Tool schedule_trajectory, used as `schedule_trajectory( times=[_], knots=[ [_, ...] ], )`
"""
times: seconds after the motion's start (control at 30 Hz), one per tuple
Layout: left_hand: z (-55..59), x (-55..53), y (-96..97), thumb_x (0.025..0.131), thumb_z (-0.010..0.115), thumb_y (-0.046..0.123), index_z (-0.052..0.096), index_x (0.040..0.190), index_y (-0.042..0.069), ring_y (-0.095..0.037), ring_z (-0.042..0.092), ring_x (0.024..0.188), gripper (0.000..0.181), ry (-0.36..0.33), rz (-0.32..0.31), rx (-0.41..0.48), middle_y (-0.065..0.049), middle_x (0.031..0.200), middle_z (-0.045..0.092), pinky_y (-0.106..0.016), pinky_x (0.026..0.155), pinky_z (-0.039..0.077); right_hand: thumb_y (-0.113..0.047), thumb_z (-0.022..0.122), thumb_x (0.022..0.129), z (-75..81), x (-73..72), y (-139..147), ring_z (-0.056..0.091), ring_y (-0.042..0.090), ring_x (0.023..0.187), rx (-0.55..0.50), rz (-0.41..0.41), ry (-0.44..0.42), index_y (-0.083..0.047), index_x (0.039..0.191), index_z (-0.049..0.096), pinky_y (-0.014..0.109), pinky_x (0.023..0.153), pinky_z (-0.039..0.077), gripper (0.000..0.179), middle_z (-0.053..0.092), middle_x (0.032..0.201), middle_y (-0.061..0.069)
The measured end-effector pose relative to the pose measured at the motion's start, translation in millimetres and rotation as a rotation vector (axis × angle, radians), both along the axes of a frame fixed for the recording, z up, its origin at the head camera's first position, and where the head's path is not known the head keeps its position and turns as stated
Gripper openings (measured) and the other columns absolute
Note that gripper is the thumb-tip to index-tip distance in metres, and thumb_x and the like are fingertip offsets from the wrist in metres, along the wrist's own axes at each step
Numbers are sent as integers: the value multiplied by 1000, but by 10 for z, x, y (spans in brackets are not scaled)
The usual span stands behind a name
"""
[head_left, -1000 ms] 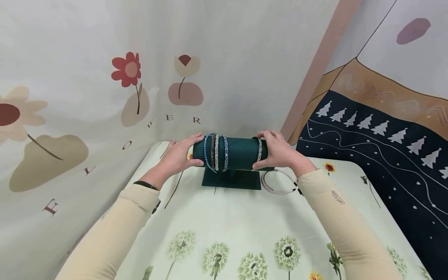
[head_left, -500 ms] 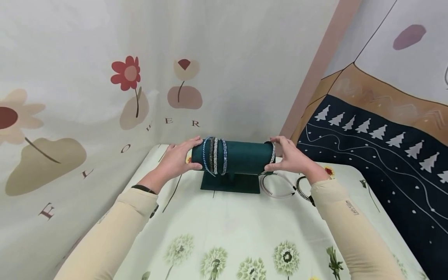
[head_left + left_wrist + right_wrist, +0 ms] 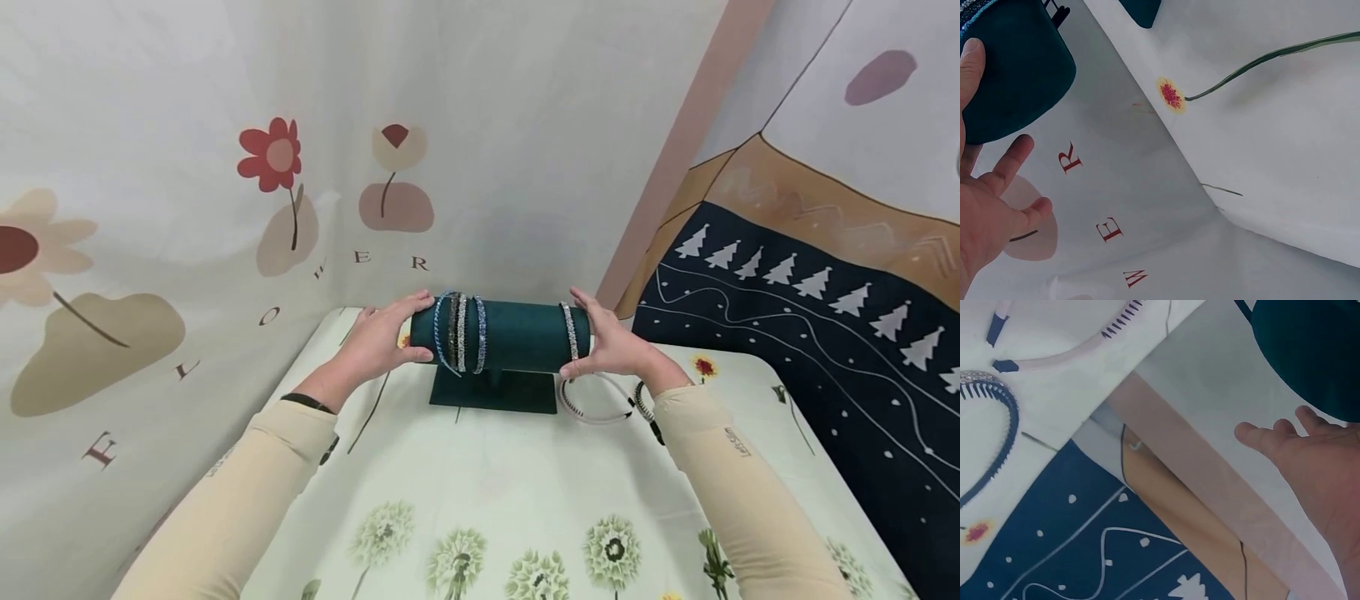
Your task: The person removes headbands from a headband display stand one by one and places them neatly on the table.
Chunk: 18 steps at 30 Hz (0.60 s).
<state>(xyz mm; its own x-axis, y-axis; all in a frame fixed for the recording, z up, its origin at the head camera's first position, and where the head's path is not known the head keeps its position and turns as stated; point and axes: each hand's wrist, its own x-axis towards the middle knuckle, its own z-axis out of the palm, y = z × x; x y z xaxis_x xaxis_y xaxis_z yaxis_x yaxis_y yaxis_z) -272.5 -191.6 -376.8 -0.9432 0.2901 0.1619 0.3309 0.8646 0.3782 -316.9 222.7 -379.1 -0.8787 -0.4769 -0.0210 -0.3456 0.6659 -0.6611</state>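
Note:
A dark green cylindrical display stand (image 3: pixel 517 333) on a flat base (image 3: pixel 491 392) stands at the back of the table. Several headbands (image 3: pixel 461 333), blue, dark and silvery, sit side by side near its left end. My left hand (image 3: pixel 375 337) holds that end, thumb in front and fingers above and behind; the left wrist view shows the thumb (image 3: pixel 969 69) on the green surface. Around the right end sits a silvery sparkling headband (image 3: pixel 570 333). My right hand (image 3: pixel 611 342) holds it, thumb at its lower front and a finger at its top; the right wrist view hides that contact.
A pale headband with inner teeth (image 3: pixel 596 417) lies on the table right of the base. Beside it is a dark toothed headband (image 3: pixel 1007 419), partly behind the right wrist. A curtain (image 3: pixel 510 167) hangs close behind the stand; a dark blue tree-patterned cloth (image 3: pixel 810 350) is at right.
The right hand and its silvery headband first shifted right toward the stand's end, then slightly back left. The left hand stays on the left end. The view has dipped a little.

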Motion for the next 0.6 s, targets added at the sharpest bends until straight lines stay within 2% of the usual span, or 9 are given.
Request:
schedule_trajectory(
  times=[0.13,0.33,0.47,0.6],
  knots=[
    [11,10,7,91,87,37,37,168,19,-36,38,160,93,-1,-5,-2,-4,178,29,-74,130,17,-34,102,72,65,15,-1,7,44,160,26,24,4,-40,172,1,84,122,21,142,15,177,15],
    [10,21,8,91,87,36,37,168,18,-37,38,160,93,-3,-11,-6,-5,179,29,-74,129,18,-32,103,70,144,-1,-5,9,45,158,137,83,29,-34,173,7,81,122,24,140,20,176,14],
    [2,17,8,91,86,36,37,168,19,-37,39,160,93,-4,-8,3,-4,178,29,-74,130,18,-27,102,72,209,6,-6,12,43,155,190,86,37,-33,172,14,81,118,33,133,25,173,13],
    [8,14,0,91,87,36,37,168,19,-36,39,160,93,-2,1,9,-4,179,29,-73,130,16,-29,99,74,235,-1,10,13,43,156,198,69,50,-30,171,16,82,118,31,128,29,171,14]
  ],
)
